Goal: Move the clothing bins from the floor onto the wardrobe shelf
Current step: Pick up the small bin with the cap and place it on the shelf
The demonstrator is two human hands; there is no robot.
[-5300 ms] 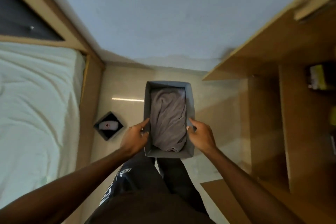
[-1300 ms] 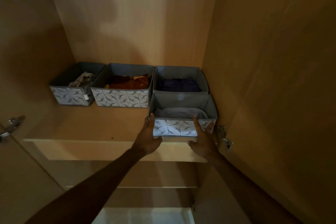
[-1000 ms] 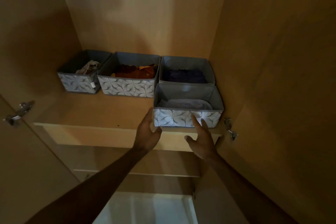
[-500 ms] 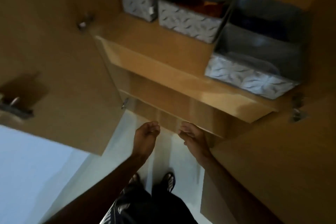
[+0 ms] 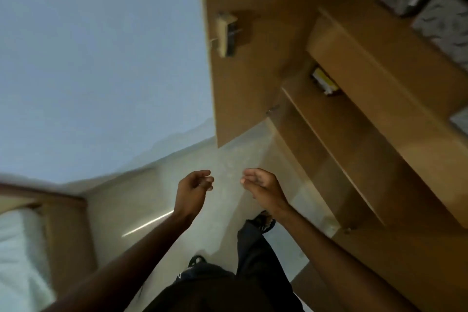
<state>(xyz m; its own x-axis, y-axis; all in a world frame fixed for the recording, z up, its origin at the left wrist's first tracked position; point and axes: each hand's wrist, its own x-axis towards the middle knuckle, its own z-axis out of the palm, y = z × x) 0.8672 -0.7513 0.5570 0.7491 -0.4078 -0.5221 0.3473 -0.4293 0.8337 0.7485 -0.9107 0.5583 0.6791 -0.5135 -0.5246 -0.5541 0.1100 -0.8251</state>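
At the far left lies a bed (image 5: 15,248) with a pale sheet, edged by its wooden frame (image 5: 68,240). Above it rises a light blue-grey wall (image 5: 101,58), which meets the glossy beige floor (image 5: 157,200) along a slanting line.

Over the floor, the left hand (image 5: 192,190) hangs in mid-air, its grip empty, the fingers loosely curled inward and touching nothing. Just beside it, with a gap between the two, the right hand (image 5: 263,187) is likewise empty, fingers half bent, palm turned toward the left hand. Below the hands show dark trousers (image 5: 228,284) and a dark shoe (image 5: 264,221) on the floor.

To the right stands the open wardrobe door (image 5: 243,83), with a pale latch fitting (image 5: 225,33) on its inner face. Beyond it come the wooden shelves of the wardrobe (image 5: 379,134). On a lower shelf lies a small yellow item (image 5: 325,81), too blurred to name.

At the top right corner, the grey leaf-patterned clothing bins (image 5: 445,20) sit side by side on the upper wardrobe shelf (image 5: 374,63), set back from its front edge; the frame cuts them off. A scrap of another patterned bin (image 5: 461,119) shows at the right edge.
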